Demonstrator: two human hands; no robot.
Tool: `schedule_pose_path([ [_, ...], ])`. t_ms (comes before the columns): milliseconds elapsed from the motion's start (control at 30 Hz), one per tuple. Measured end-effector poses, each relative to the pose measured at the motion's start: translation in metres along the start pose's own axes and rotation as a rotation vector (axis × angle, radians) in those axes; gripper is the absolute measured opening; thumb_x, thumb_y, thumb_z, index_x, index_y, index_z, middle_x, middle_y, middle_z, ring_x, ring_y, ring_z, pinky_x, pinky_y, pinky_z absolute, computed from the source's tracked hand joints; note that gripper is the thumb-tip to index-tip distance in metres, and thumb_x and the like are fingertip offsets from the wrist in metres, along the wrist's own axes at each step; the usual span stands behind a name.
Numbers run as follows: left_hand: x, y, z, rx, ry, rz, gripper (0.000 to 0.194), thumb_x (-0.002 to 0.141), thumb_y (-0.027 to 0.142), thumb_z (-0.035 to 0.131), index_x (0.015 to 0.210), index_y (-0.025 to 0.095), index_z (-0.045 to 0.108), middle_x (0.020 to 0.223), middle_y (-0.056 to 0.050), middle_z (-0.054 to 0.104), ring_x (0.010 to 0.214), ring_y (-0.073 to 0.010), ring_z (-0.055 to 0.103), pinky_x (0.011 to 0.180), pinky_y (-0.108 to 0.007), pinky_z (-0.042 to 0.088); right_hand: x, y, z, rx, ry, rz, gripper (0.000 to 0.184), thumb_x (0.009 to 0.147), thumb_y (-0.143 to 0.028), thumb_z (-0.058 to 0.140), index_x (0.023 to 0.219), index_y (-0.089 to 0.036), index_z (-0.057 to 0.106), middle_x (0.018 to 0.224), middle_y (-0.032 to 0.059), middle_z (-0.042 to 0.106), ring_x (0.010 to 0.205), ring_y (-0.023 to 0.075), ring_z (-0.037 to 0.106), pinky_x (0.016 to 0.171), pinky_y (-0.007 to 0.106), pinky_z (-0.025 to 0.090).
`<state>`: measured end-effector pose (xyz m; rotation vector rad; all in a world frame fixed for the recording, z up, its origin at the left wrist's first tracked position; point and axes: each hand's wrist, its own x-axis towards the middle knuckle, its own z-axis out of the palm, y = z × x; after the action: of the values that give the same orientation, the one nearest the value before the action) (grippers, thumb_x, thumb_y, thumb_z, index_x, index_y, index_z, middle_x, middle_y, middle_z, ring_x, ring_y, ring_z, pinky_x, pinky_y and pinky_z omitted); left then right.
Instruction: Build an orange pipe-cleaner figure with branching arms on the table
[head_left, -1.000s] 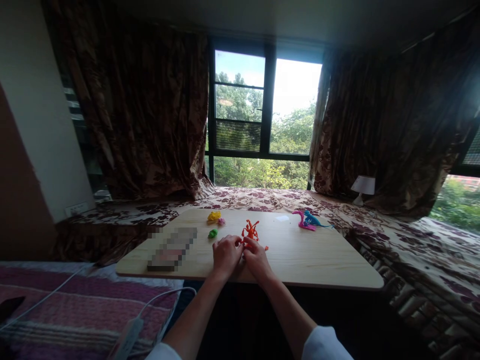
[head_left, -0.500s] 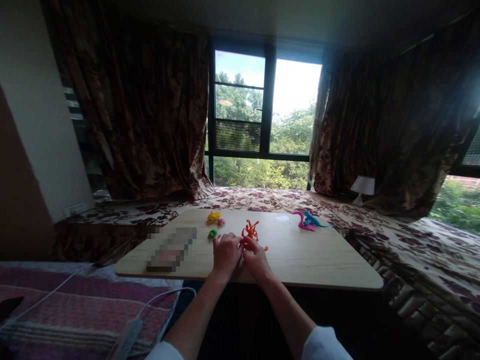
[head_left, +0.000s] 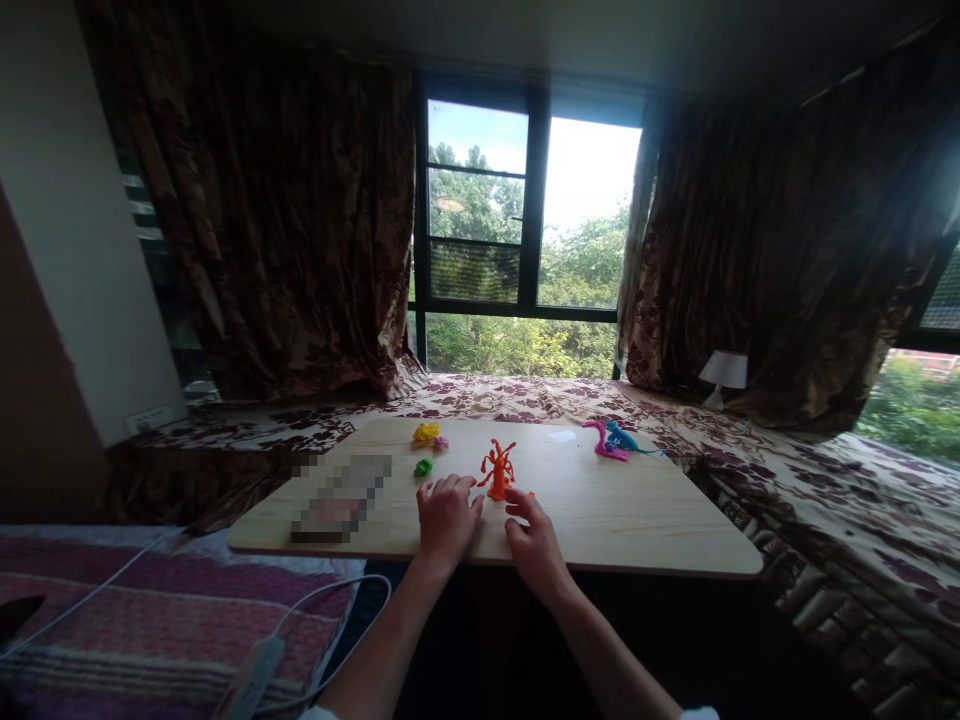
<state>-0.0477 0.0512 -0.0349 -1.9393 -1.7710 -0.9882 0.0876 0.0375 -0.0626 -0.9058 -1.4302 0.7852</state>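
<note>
The pale wooden table is the broadest thing before me, its near edge close under my wrists, so my hands can work over it without stretching. Left of them lies a dark oblong object (blurred out, so I can't say what it is), set aside, I suppose, to stay out of my way. My left hand and right hand hover low on either side, fingers loosely spread and curved, pinching nothing that I can see. Between and just beyond their tips stands the orange figure, upright on its thick base with thin arms branching out; that base probably lets it stand unheld. I can't tell whether my right fingertips brush it. Towards the far right edge, the blue piece and magenta piece lie together, beyond my right hand's reach of work. The yellow lump, green lump and little pink lump sit grouped at far left, perhaps to keep colours apart.
</note>
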Motion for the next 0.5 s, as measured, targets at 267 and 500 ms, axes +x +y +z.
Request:
schedule_pose_path([
  [267,0.007,0.002,0.004,0.002,0.016,0.010,0.018,0.078,0.028,0.045,0.078,0.021,0.062,0.081,-0.005,0.062,0.085,-0.0208,0.053,0.088,-0.040,0.026,-0.002,-0.002,0.001,-0.050,-0.015,-0.056,0.038,0.068,-0.009,0.042,0.100,-0.021,0.058,0.103,0.0044,0.058,0.085,0.0160,0.057,0.072,0.029,0.049],
  [500,0.007,-0.004,0.002,-0.041,-0.014,0.031,0.020,0.080,0.029,0.044,0.081,0.023,0.063,0.082,-0.003,0.063,0.085,-0.0193,0.054,0.088,-0.037,0.027,0.005,0.002,0.016,-0.128,-0.081,-0.121,0.047,0.066,-0.006,0.040,0.107,-0.022,0.058,0.109,0.0058,0.054,0.087,0.0161,0.055,0.078,0.030,0.047],
])
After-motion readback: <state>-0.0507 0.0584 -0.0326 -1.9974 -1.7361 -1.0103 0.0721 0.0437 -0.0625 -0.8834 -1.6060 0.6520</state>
